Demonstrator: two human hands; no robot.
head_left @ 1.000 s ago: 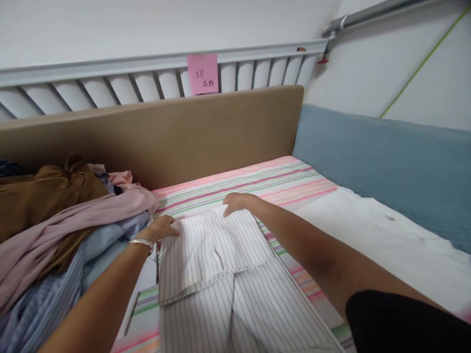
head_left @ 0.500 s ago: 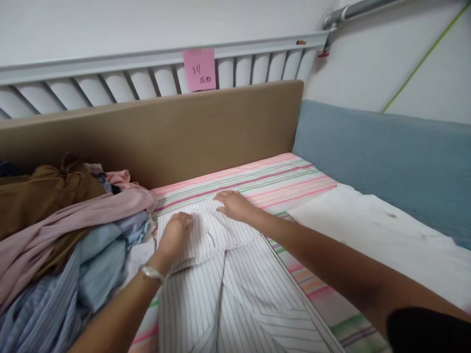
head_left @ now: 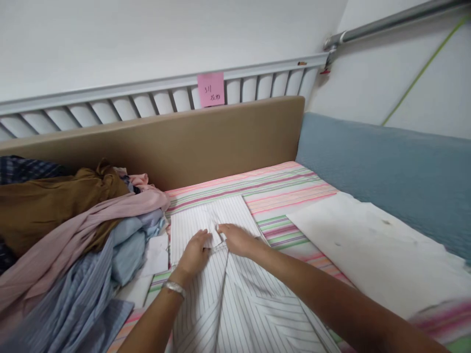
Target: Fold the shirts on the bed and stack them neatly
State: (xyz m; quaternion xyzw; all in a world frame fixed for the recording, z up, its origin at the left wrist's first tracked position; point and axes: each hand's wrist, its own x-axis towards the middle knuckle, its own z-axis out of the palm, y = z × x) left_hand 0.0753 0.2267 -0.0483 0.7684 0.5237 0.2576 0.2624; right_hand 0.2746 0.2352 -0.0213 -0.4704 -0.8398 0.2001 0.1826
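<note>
A white garment with thin dark stripes lies spread in front of me, its upper part flat and its lower part creased. My left hand is closed on the fabric at the seam across the garment, fingers pinched together. Close to its right, my right hand also grips the cloth with thumb and fingers. Between the two hands the fabric is bunched up in a small fold. Both hands partly cover the cloth they hold. A pale bracelet circles my left wrist.
Heaped clothes in brown, pink and blue lie to the left, beside white paper-like pieces. White sheeting covers the right side of the striped cloth. A brown board and a blue panel border the surface.
Both hands have come nearer to me and closer together, from the garment's top area to its cross seam, where they now pinch the fabric. The view has shifted slightly.
</note>
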